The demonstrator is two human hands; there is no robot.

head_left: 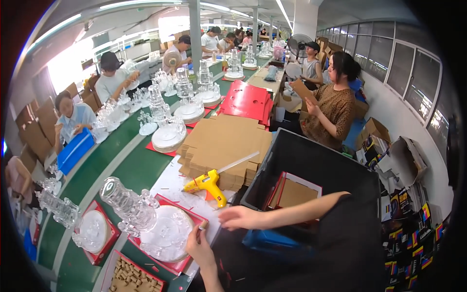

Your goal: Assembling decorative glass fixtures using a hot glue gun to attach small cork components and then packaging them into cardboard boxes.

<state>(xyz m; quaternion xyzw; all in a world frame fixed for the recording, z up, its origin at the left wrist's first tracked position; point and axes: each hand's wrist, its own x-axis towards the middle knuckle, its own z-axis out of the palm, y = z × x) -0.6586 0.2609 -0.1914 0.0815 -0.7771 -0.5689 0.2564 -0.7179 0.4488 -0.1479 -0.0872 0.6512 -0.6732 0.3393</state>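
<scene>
My left hand (200, 249) pinches a small brown cardboard roll (204, 225) at the right edge of a red tray (189, 210). On that tray lies a round white disc (167, 232) with a clear plastic tower-shaped piece (121, 200) tilted at its far left. My right hand (239, 217) is a little to the right of the roll, its fingers stretched out with nothing in them. Beyond it a yellow glue gun (206, 186) rests on the table, a whitish glue stick (238, 162) projecting from its back. Nearer me, an open box (108, 272) holds several small cardboard rolls.
Flat brown cardboard pieces (221, 141) are stacked past the glue gun, with red sheets (245, 100) behind. A black bin (335, 168) with boxes stands at my right. More clear assemblies (168, 134) line the green conveyor (141, 170). Several co-workers sit along both sides.
</scene>
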